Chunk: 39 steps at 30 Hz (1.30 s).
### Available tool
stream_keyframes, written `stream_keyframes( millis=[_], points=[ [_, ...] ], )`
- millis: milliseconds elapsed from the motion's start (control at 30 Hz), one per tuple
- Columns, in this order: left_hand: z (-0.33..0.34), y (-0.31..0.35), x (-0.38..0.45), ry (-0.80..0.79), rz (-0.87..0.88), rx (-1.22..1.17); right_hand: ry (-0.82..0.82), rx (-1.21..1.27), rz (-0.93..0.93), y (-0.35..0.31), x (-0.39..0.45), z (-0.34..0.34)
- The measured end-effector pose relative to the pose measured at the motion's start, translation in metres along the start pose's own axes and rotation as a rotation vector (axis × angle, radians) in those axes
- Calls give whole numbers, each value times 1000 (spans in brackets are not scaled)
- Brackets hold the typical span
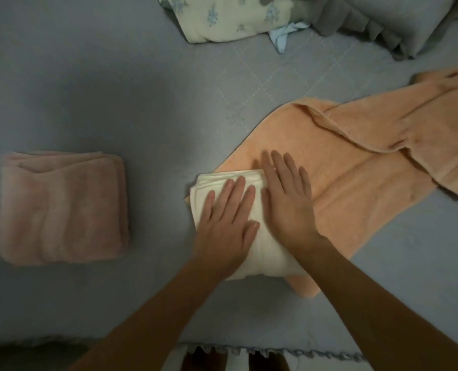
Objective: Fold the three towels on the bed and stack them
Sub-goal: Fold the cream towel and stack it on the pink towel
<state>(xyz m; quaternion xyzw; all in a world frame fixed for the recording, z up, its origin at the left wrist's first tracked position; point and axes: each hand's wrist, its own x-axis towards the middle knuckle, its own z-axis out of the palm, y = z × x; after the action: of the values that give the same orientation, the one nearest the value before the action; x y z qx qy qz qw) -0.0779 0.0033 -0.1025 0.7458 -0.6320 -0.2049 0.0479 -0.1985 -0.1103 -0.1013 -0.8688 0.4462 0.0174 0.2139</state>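
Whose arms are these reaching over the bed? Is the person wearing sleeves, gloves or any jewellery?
Two bare forearms come in from the bottom edge. No sleeves show, and no gloves, rings, watch or bracelets on the left hand or the right hand. The light is dim, so very small details could be missed.

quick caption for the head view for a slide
Both hands, left and right, press flat on a folded white towel lying on an unfolded orange towel; a folded pink towel sits apart.

At the far edge I see a floral pillow (222,17) with a grey pillow (399,22) beside it, and a light blue cloth (285,36) poking out between them.
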Motion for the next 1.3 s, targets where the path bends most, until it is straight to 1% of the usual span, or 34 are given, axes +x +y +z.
stream_keyframes(
  millis=[67, 133, 167, 267, 300, 333, 367, 400, 467, 500, 533, 567, 633, 700, 800, 867, 933, 1000, 1067, 1133, 1167, 1233, 1300],
  points=[
    [19, -22, 7, -2, -88, 47, -29, -51, -44, 18, 3, 12],
    [31, -31, 17, 4, -167, 55, -40, -66, -36, 28, 7, 22],
    [32, -30, 20, 16, -180, 57, -31, -69, -23, 28, 10, 23],
    [24, -22, 15, 58, -168, -5, 5, -3, 87, 21, 4, 14],
    [20, -21, 8, 96, -208, -44, 17, 58, 148, 19, -4, 9],
    [16, -21, 1, 143, -289, -107, 23, 148, 213, 17, -15, 4],
    [12, -20, -6, 192, -411, -206, 18, 265, 279, 16, -25, -1],
    [8, -19, -14, 228, -562, -367, -1, 384, 347, 15, -37, -6],
    [1, -13, -27, 263, -884, -821, -67, 610, 509, 15, -58, -14],
    [-1, -10, -34, 243, -1013, -1039, -118, 721, 600, 15, -66, -17],
    [-2, -8, -41, 181, -1104, -1195, -178, 821, 677, 14, -72, -19],
    [-3, -6, -50, 103, -1145, -1320, -231, 903, 730, 15, -78, -21],
    [-9, -2, -64, -52, -1164, -1563, -276, 987, 761, 14, -85, -29],
    [-21, -1, -70, -143, -1129, -1731, -285, 1011, 729, 11, -88, -44],
    [-40, -3, -76, -124, -1053, -1859, -286, 1027, 651, -6, -92, -74],
    [-58, -6, -83, -96, -1009, -1904, -231, 1078, 612, -25, -94, -91],
    [-81, -14, -93, -18, -948, -1916, -169, 1085, 560, -50, -94, -104],
    [-109, -29, -103, 138, -880, -1884, -143, 1052, 482, -80, -87, -115],
    [-140, -53, -119, 314, -794, -1804, -164, 1073, 400, -117, -74, -121],
    [-171, -85, -135, 426, -681, -1699, -202, 1121, 305, -156, -59, -121],
    [-186, -102, -143, 468, -636, -1656, -218, 1143, 257, -175, -51, -119],
    [-206, -142, -157, 511, -604, -1612, -262, 1181, 179, -208, -38, -108],
    [-214, -184, -164, 519, -623, -1533, -326, 1190, 184, -233, -25, -82]
  ],
)
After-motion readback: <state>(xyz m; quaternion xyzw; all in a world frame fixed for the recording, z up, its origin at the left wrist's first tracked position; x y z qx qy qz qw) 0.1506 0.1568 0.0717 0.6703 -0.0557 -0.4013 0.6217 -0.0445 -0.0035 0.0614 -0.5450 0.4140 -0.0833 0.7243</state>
